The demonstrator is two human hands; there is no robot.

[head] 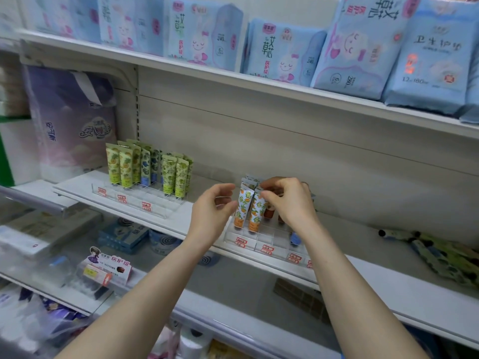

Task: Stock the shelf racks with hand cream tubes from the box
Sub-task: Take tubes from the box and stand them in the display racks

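Note:
Two clear acrylic racks stand on the white middle shelf (388,281). The left rack (134,200) holds several upright yellow, green and blue hand cream tubes (124,167). In the right rack (261,240) stand orange-patterned tubes (243,207), with brown-capped tubes behind them. My right hand (290,200) pinches the top of a tube (256,211) in the right rack. Just left of those tubes, my left hand (212,206) hovers with its fingers loosely curled and nothing in it. The box is not in view.
More loose tubes (445,255) lie flat on the shelf at the far right. Blue pad packs (285,53) fill the shelf above. A large purple tissue pack (72,120) stands to the left. Lower shelves hold boxes and coils (124,234).

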